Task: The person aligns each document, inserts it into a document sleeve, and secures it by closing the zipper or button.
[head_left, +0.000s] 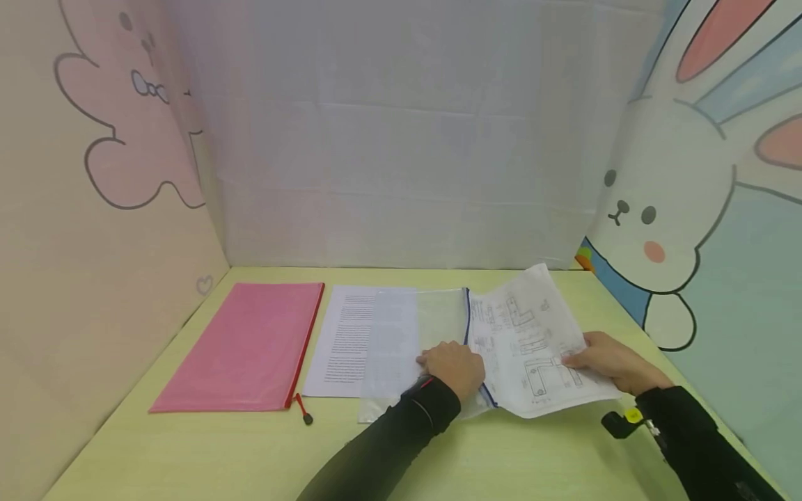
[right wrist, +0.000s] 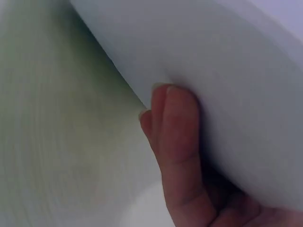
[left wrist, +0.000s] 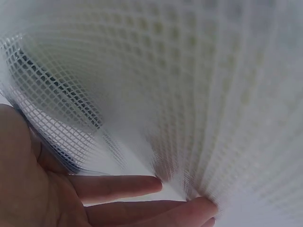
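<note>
A clear mesh zip folder [head_left: 438, 313] with a blue zip edge lies in the middle of the table. My left hand [head_left: 454, 369] grips it near the zip; in the left wrist view its fingers [left wrist: 118, 187] curl at the mesh. My right hand [head_left: 617, 362] pinches the right side of a sheet of paper [head_left: 520, 341] printed with technical drawings, thumb on top. That sheet is raised and bent, its left edge at the folder's zip opening. In the right wrist view, the right fingers [right wrist: 180, 127] press against the paper's underside.
A pink folder [head_left: 244, 348] with a red zip edge lies at the left. Beside it is a red zip pull [head_left: 303, 409] with a dark end. A text-printed sheet [head_left: 341, 341] lies partly under the clear folder. Decorated side walls and a white back sheet enclose the table.
</note>
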`<state>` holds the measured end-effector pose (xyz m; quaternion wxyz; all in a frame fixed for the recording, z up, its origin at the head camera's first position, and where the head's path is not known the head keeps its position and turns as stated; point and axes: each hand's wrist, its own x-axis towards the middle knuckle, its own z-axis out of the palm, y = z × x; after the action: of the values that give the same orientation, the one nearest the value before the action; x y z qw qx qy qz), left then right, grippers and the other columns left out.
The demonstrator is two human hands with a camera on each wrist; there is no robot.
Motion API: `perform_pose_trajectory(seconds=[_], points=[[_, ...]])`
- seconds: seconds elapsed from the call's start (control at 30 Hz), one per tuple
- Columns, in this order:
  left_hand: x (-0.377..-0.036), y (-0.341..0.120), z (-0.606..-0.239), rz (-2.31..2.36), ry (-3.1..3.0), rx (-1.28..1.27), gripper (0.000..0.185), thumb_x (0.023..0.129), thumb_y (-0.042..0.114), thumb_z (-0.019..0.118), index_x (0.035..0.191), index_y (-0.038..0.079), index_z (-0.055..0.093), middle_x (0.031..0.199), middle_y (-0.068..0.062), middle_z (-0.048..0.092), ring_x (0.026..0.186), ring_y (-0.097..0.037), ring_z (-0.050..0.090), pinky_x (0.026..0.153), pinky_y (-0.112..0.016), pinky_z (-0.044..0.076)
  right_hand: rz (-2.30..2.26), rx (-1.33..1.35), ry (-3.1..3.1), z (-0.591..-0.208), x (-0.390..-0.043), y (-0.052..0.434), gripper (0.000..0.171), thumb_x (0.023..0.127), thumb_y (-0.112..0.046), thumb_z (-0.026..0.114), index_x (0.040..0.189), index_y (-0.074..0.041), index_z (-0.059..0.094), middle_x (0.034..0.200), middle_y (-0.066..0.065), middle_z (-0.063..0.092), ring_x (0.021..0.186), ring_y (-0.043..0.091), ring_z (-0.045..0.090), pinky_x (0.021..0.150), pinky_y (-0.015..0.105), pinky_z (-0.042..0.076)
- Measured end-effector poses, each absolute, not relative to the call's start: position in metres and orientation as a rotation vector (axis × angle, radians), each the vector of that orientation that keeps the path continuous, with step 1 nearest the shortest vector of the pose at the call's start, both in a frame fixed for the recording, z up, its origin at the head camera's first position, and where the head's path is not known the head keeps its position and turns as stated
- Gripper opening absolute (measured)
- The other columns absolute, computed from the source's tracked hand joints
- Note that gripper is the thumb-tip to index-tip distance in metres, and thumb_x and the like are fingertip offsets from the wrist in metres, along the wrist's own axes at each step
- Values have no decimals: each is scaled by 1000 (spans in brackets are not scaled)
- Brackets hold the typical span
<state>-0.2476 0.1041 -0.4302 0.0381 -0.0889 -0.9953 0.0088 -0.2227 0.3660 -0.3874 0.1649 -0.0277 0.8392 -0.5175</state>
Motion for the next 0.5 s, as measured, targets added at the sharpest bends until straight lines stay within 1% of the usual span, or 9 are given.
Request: perform_pose_trajectory(seconds=[0.13, 0.2, 0.33, 0.43, 0.5], points=[[-247, 104, -430, -20, -3070, -241, 43, 97, 37, 52, 90, 5, 80, 98, -16, 76, 96, -46, 71, 84, -62, 54, -1564, -116, 2280, -394, -223, 358, 51, 99, -3, 61, 140, 18, 38, 108, 18, 72, 87, 38, 73, 74, 45, 61], [-247, 104, -430, -57, -3079, -201, 44, 96, 37, 52, 92, 3, 80, 100, -17, 76, 100, -48, 69, 85, -61, 54, -1589, -108, 2262, -395, -222, 354, 54, 99, -3, 60, 142, 18, 35, 110, 19, 71, 89, 38, 73, 75, 46, 61], [-246, 104, -428, -114, -3093, -131, 44, 95, 37, 53, 92, 1, 80, 101, -19, 76, 103, -48, 69, 88, -60, 53, -1599, -54, 2284, -398, -221, 348, 56, 99, -4, 62, 144, 16, 35, 109, 17, 72, 88, 36, 73, 75, 45, 61], [-245, 103, -427, -138, -3099, -115, 44, 94, 37, 54, 85, 2, 78, 94, -17, 76, 94, -41, 72, 87, -58, 54, -1632, -33, 2239, -397, -221, 350, 56, 99, -7, 61, 145, 14, 36, 108, 17, 72, 88, 37, 74, 74, 45, 61], [-245, 103, -426, -138, -3103, -111, 43, 93, 38, 55, 82, 3, 77, 90, -15, 76, 87, -37, 72, 86, -57, 54, -1664, -15, 2190, -397, -222, 352, 57, 102, -14, 60, 147, 11, 35, 109, 17, 73, 90, 37, 74, 74, 46, 61]])
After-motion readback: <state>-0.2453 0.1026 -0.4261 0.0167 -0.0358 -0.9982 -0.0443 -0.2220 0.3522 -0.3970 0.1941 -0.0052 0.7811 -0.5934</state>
